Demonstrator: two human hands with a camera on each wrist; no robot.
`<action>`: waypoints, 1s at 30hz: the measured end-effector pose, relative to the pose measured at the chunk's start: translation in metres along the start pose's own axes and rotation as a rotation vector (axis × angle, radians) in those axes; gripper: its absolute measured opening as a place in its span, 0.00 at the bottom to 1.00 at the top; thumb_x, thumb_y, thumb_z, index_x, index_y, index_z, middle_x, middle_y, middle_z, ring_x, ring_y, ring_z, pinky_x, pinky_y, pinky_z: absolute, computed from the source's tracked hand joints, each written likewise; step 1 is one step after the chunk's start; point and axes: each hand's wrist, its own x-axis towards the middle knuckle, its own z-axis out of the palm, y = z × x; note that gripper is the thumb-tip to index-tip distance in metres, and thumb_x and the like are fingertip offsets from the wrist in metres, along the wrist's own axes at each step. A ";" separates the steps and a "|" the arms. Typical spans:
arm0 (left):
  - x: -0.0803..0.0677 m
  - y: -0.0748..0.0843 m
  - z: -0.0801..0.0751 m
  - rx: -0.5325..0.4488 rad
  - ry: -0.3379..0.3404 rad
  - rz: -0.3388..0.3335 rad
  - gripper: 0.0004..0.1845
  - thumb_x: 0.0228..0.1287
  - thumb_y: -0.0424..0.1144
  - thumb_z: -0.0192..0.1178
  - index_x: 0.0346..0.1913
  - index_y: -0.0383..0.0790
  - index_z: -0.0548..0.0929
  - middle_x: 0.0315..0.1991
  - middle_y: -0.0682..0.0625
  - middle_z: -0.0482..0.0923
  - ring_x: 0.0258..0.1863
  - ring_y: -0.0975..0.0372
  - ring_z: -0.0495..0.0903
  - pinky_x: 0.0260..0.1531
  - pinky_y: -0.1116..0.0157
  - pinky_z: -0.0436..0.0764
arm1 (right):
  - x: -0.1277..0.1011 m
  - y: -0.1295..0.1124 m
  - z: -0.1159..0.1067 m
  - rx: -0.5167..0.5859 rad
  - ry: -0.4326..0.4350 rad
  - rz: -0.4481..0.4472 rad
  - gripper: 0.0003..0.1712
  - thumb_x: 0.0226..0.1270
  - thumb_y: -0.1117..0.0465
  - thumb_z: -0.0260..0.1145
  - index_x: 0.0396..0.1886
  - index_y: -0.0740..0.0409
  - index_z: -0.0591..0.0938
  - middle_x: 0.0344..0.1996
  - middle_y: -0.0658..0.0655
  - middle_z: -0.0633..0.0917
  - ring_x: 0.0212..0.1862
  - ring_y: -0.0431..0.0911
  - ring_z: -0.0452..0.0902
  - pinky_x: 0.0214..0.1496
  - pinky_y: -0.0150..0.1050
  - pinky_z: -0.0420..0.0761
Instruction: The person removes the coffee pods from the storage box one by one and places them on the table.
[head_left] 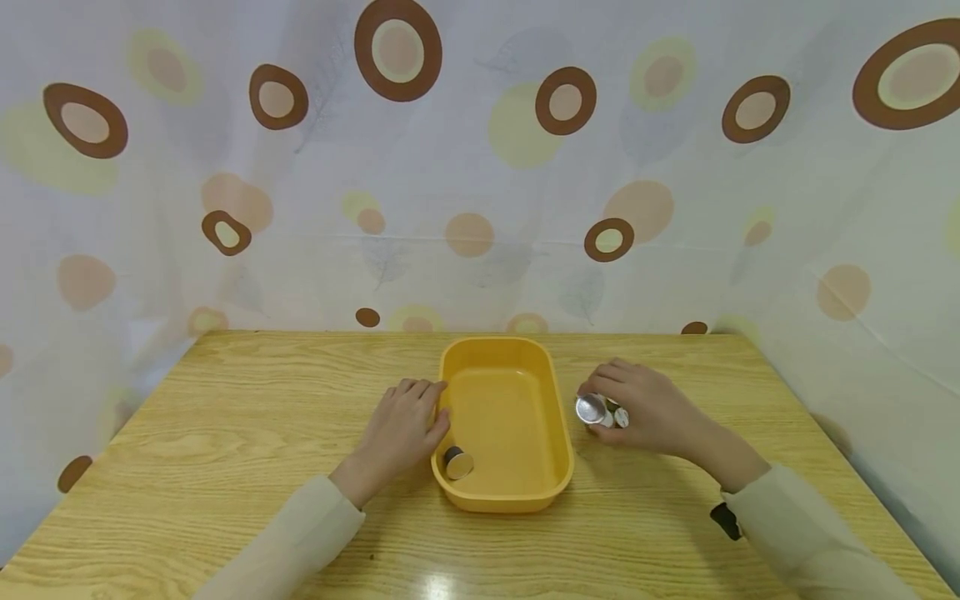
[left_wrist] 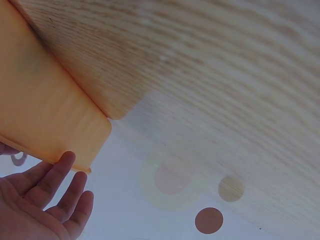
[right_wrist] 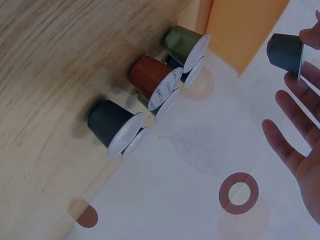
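A yellow plastic tub [head_left: 498, 504] stands on the table, and my left hand [head_left: 401, 425] grips its left rim, thumb on the inner side. In the left wrist view the fingers [left_wrist: 65, 167] curl at the tub's edge. One coffee capsule [head_left: 458, 463], dark with a pale lid, lies inside the tub at the near left corner. Right of the tub, my right hand [head_left: 645, 408] pinches a dark coffee capsule [right_wrist: 286, 53] between thumb and fingers. Below that hand several more capsules stand on the table, among them a brown one [right_wrist: 149, 77], a green one [right_wrist: 181, 42] and a dark one [right_wrist: 111, 122].
The wooden table [head_left: 247, 433] reaches back to a hanging patterned cloth [head_left: 472, 183], which also runs along both sides. A dark band [head_left: 725, 522] shows at the right sleeve's cuff.
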 end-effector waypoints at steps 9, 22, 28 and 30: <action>0.000 0.000 0.000 -0.008 -0.003 -0.004 0.19 0.61 0.43 0.54 0.53 0.37 0.77 0.45 0.47 0.80 0.46 0.54 0.77 0.46 0.57 0.76 | -0.013 0.001 0.007 -0.001 -0.008 0.016 0.18 0.39 0.58 0.71 0.36 0.49 0.80 0.33 0.43 0.80 0.34 0.36 0.71 0.32 0.33 0.74; 0.000 0.000 0.000 -0.009 -0.005 -0.004 0.20 0.61 0.43 0.55 0.53 0.37 0.77 0.45 0.48 0.81 0.46 0.55 0.77 0.46 0.57 0.76 | -0.030 0.000 0.025 -0.019 -0.021 -0.003 0.20 0.37 0.55 0.72 0.36 0.48 0.80 0.35 0.42 0.81 0.36 0.37 0.72 0.33 0.33 0.73; 0.000 -0.001 0.000 -0.008 -0.004 -0.004 0.20 0.61 0.43 0.54 0.53 0.37 0.77 0.45 0.48 0.80 0.46 0.55 0.77 0.46 0.57 0.76 | -0.035 -0.001 0.029 -0.033 -0.047 0.015 0.20 0.36 0.53 0.73 0.36 0.47 0.81 0.35 0.42 0.81 0.38 0.37 0.73 0.34 0.36 0.74; 0.000 -0.001 0.001 -0.008 -0.001 -0.002 0.20 0.62 0.43 0.54 0.53 0.37 0.77 0.45 0.48 0.81 0.46 0.55 0.77 0.46 0.57 0.76 | -0.036 -0.002 0.029 -0.041 -0.061 0.024 0.20 0.37 0.53 0.73 0.36 0.46 0.81 0.35 0.42 0.81 0.39 0.38 0.73 0.35 0.37 0.75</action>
